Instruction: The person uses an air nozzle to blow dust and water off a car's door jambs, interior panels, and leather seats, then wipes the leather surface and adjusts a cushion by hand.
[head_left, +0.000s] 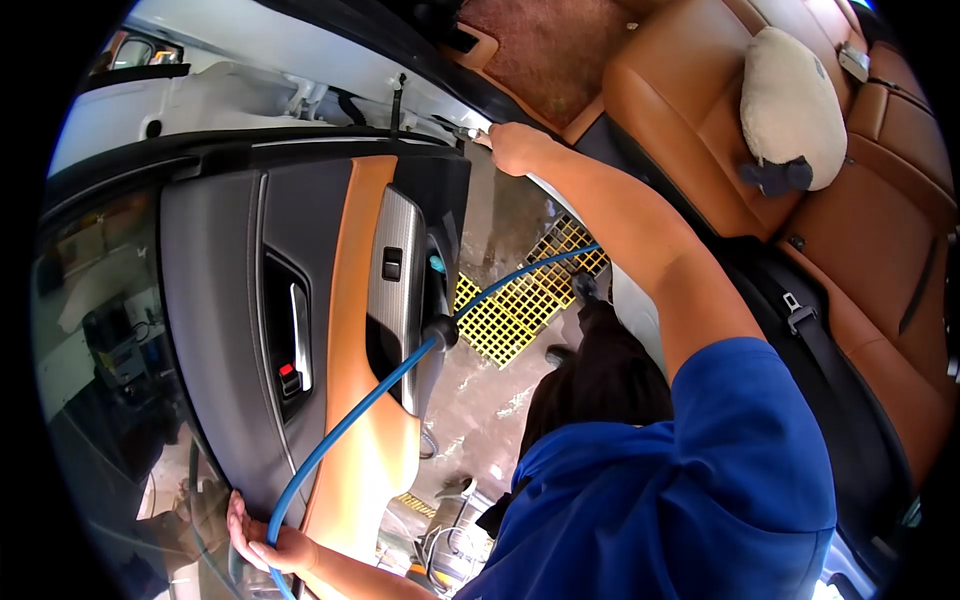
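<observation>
At the upper middle, my right hand (pixel 520 148) is closed around a small tool with a pale metallic tip (pixel 474 133), most of it hidden in the fist. It is at the door gap, near the hinge-side edge of the white car body. My left hand (pixel 268 543) is at the lower left by the door's window edge, its fingers curled about a blue hose (pixel 350 415). The hose arcs over the open car door's inner panel (pixel 225 300), passes a dark round piece (pixel 440 330) and runs behind my right forearm.
Brown leather seats (pixel 680 130) fill the right side, with a beige cushion (pixel 795 105) on them. Yellow floor grating (pixel 500 320) lies on the wet floor by my feet. A cylindrical machine with cables (pixel 450 525) stands below the door.
</observation>
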